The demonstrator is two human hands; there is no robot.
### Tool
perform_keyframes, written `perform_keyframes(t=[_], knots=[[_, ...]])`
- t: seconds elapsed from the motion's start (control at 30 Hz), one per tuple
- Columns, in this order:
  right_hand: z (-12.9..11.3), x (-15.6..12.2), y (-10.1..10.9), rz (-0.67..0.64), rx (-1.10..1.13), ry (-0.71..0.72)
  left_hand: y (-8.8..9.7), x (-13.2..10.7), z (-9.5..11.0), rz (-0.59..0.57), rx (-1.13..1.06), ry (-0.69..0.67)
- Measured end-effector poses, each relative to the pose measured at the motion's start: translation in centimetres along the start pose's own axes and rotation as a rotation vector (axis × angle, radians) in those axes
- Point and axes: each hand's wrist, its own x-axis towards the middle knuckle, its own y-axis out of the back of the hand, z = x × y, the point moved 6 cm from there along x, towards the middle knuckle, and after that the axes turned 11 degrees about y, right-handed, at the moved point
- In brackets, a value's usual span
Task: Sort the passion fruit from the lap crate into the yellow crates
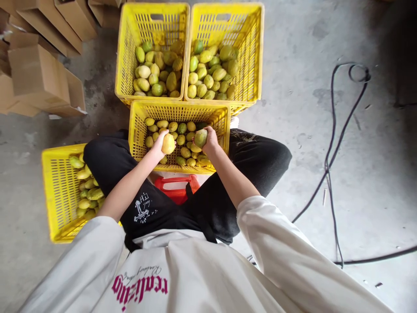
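My left hand (160,144) is closed around a yellow papaya (168,144), held over the middle crate. Across from it, my right hand (210,140) grips a greener papaya (200,138) with darker patches. Both fruits are raised above the yellow plastic crate (221,114) between my knees. Inside that crate lie several more yellow and green papayas (185,152), partly covered by my hands.
Two yellow crates of papayas stand side by side beyond, a left one (125,52) and a right one (250,56). Another yellow crate (58,191) sits beside my left knee. Cardboard boxes (39,74) stand far left. A black cable (335,148) lies on the floor at right.
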Motion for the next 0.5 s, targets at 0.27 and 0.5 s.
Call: perform_keyframes(t=[0.27, 0.5], knots=[[-0.35, -0.98, -1.04, -0.027, 0.033, -0.009, 0.03, 0.03, 0.06, -0.014, -0.014, -0.009], [-0.56, -0.99, -0.47, 0.053, 0.042, -0.009, -0.02, -0.15, 0.13, -0.001, -0.025, 0.001]])
